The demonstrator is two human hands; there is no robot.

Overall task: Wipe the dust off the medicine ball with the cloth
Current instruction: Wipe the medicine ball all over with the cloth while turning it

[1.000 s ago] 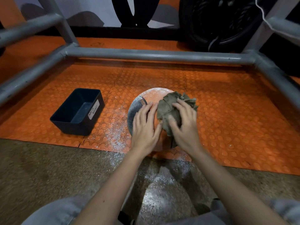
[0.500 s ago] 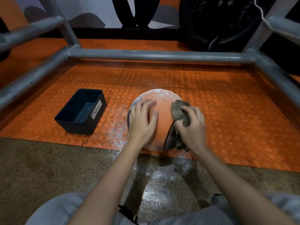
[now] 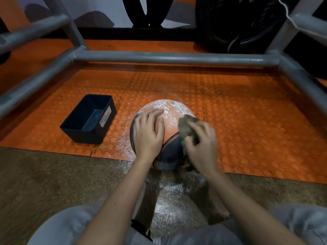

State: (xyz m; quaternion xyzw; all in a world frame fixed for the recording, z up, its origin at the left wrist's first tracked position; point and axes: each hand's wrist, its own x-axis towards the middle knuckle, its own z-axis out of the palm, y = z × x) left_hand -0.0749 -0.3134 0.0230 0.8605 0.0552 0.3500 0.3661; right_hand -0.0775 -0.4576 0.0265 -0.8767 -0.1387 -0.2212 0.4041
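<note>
Two hands work a medicine ball (image 3: pixel 169 112) at the near edge of an orange studded mat (image 3: pixel 247 121). L hand (image 3: pixel 147 133) rests flat on its left side, fingers straight. R hand (image 3: pixel 201 144) grips a bunched cloth (image 3: pixel 186 126) against the right side. The near side looks clean & dark. The far top is white w/ dust, so approx. half seems undone.

Two hands show: one left hand (image 3: pixel 147 133) and one right hand (image 3: pixel 201 147). One medicine ball (image 3: pixel 169 112) lies under the left fingers, and one cloth (image 3: pixel 187 126) is bunched in the right fingers. One dark bin (image 3: pixel 83 133), bearing one white label (image 3: pixel 105 116), sits left of the left fingers. Beyond the fingertips stand perhaps two black tyres (image 3: pixel 230 23), half lost in shadow.
</note>
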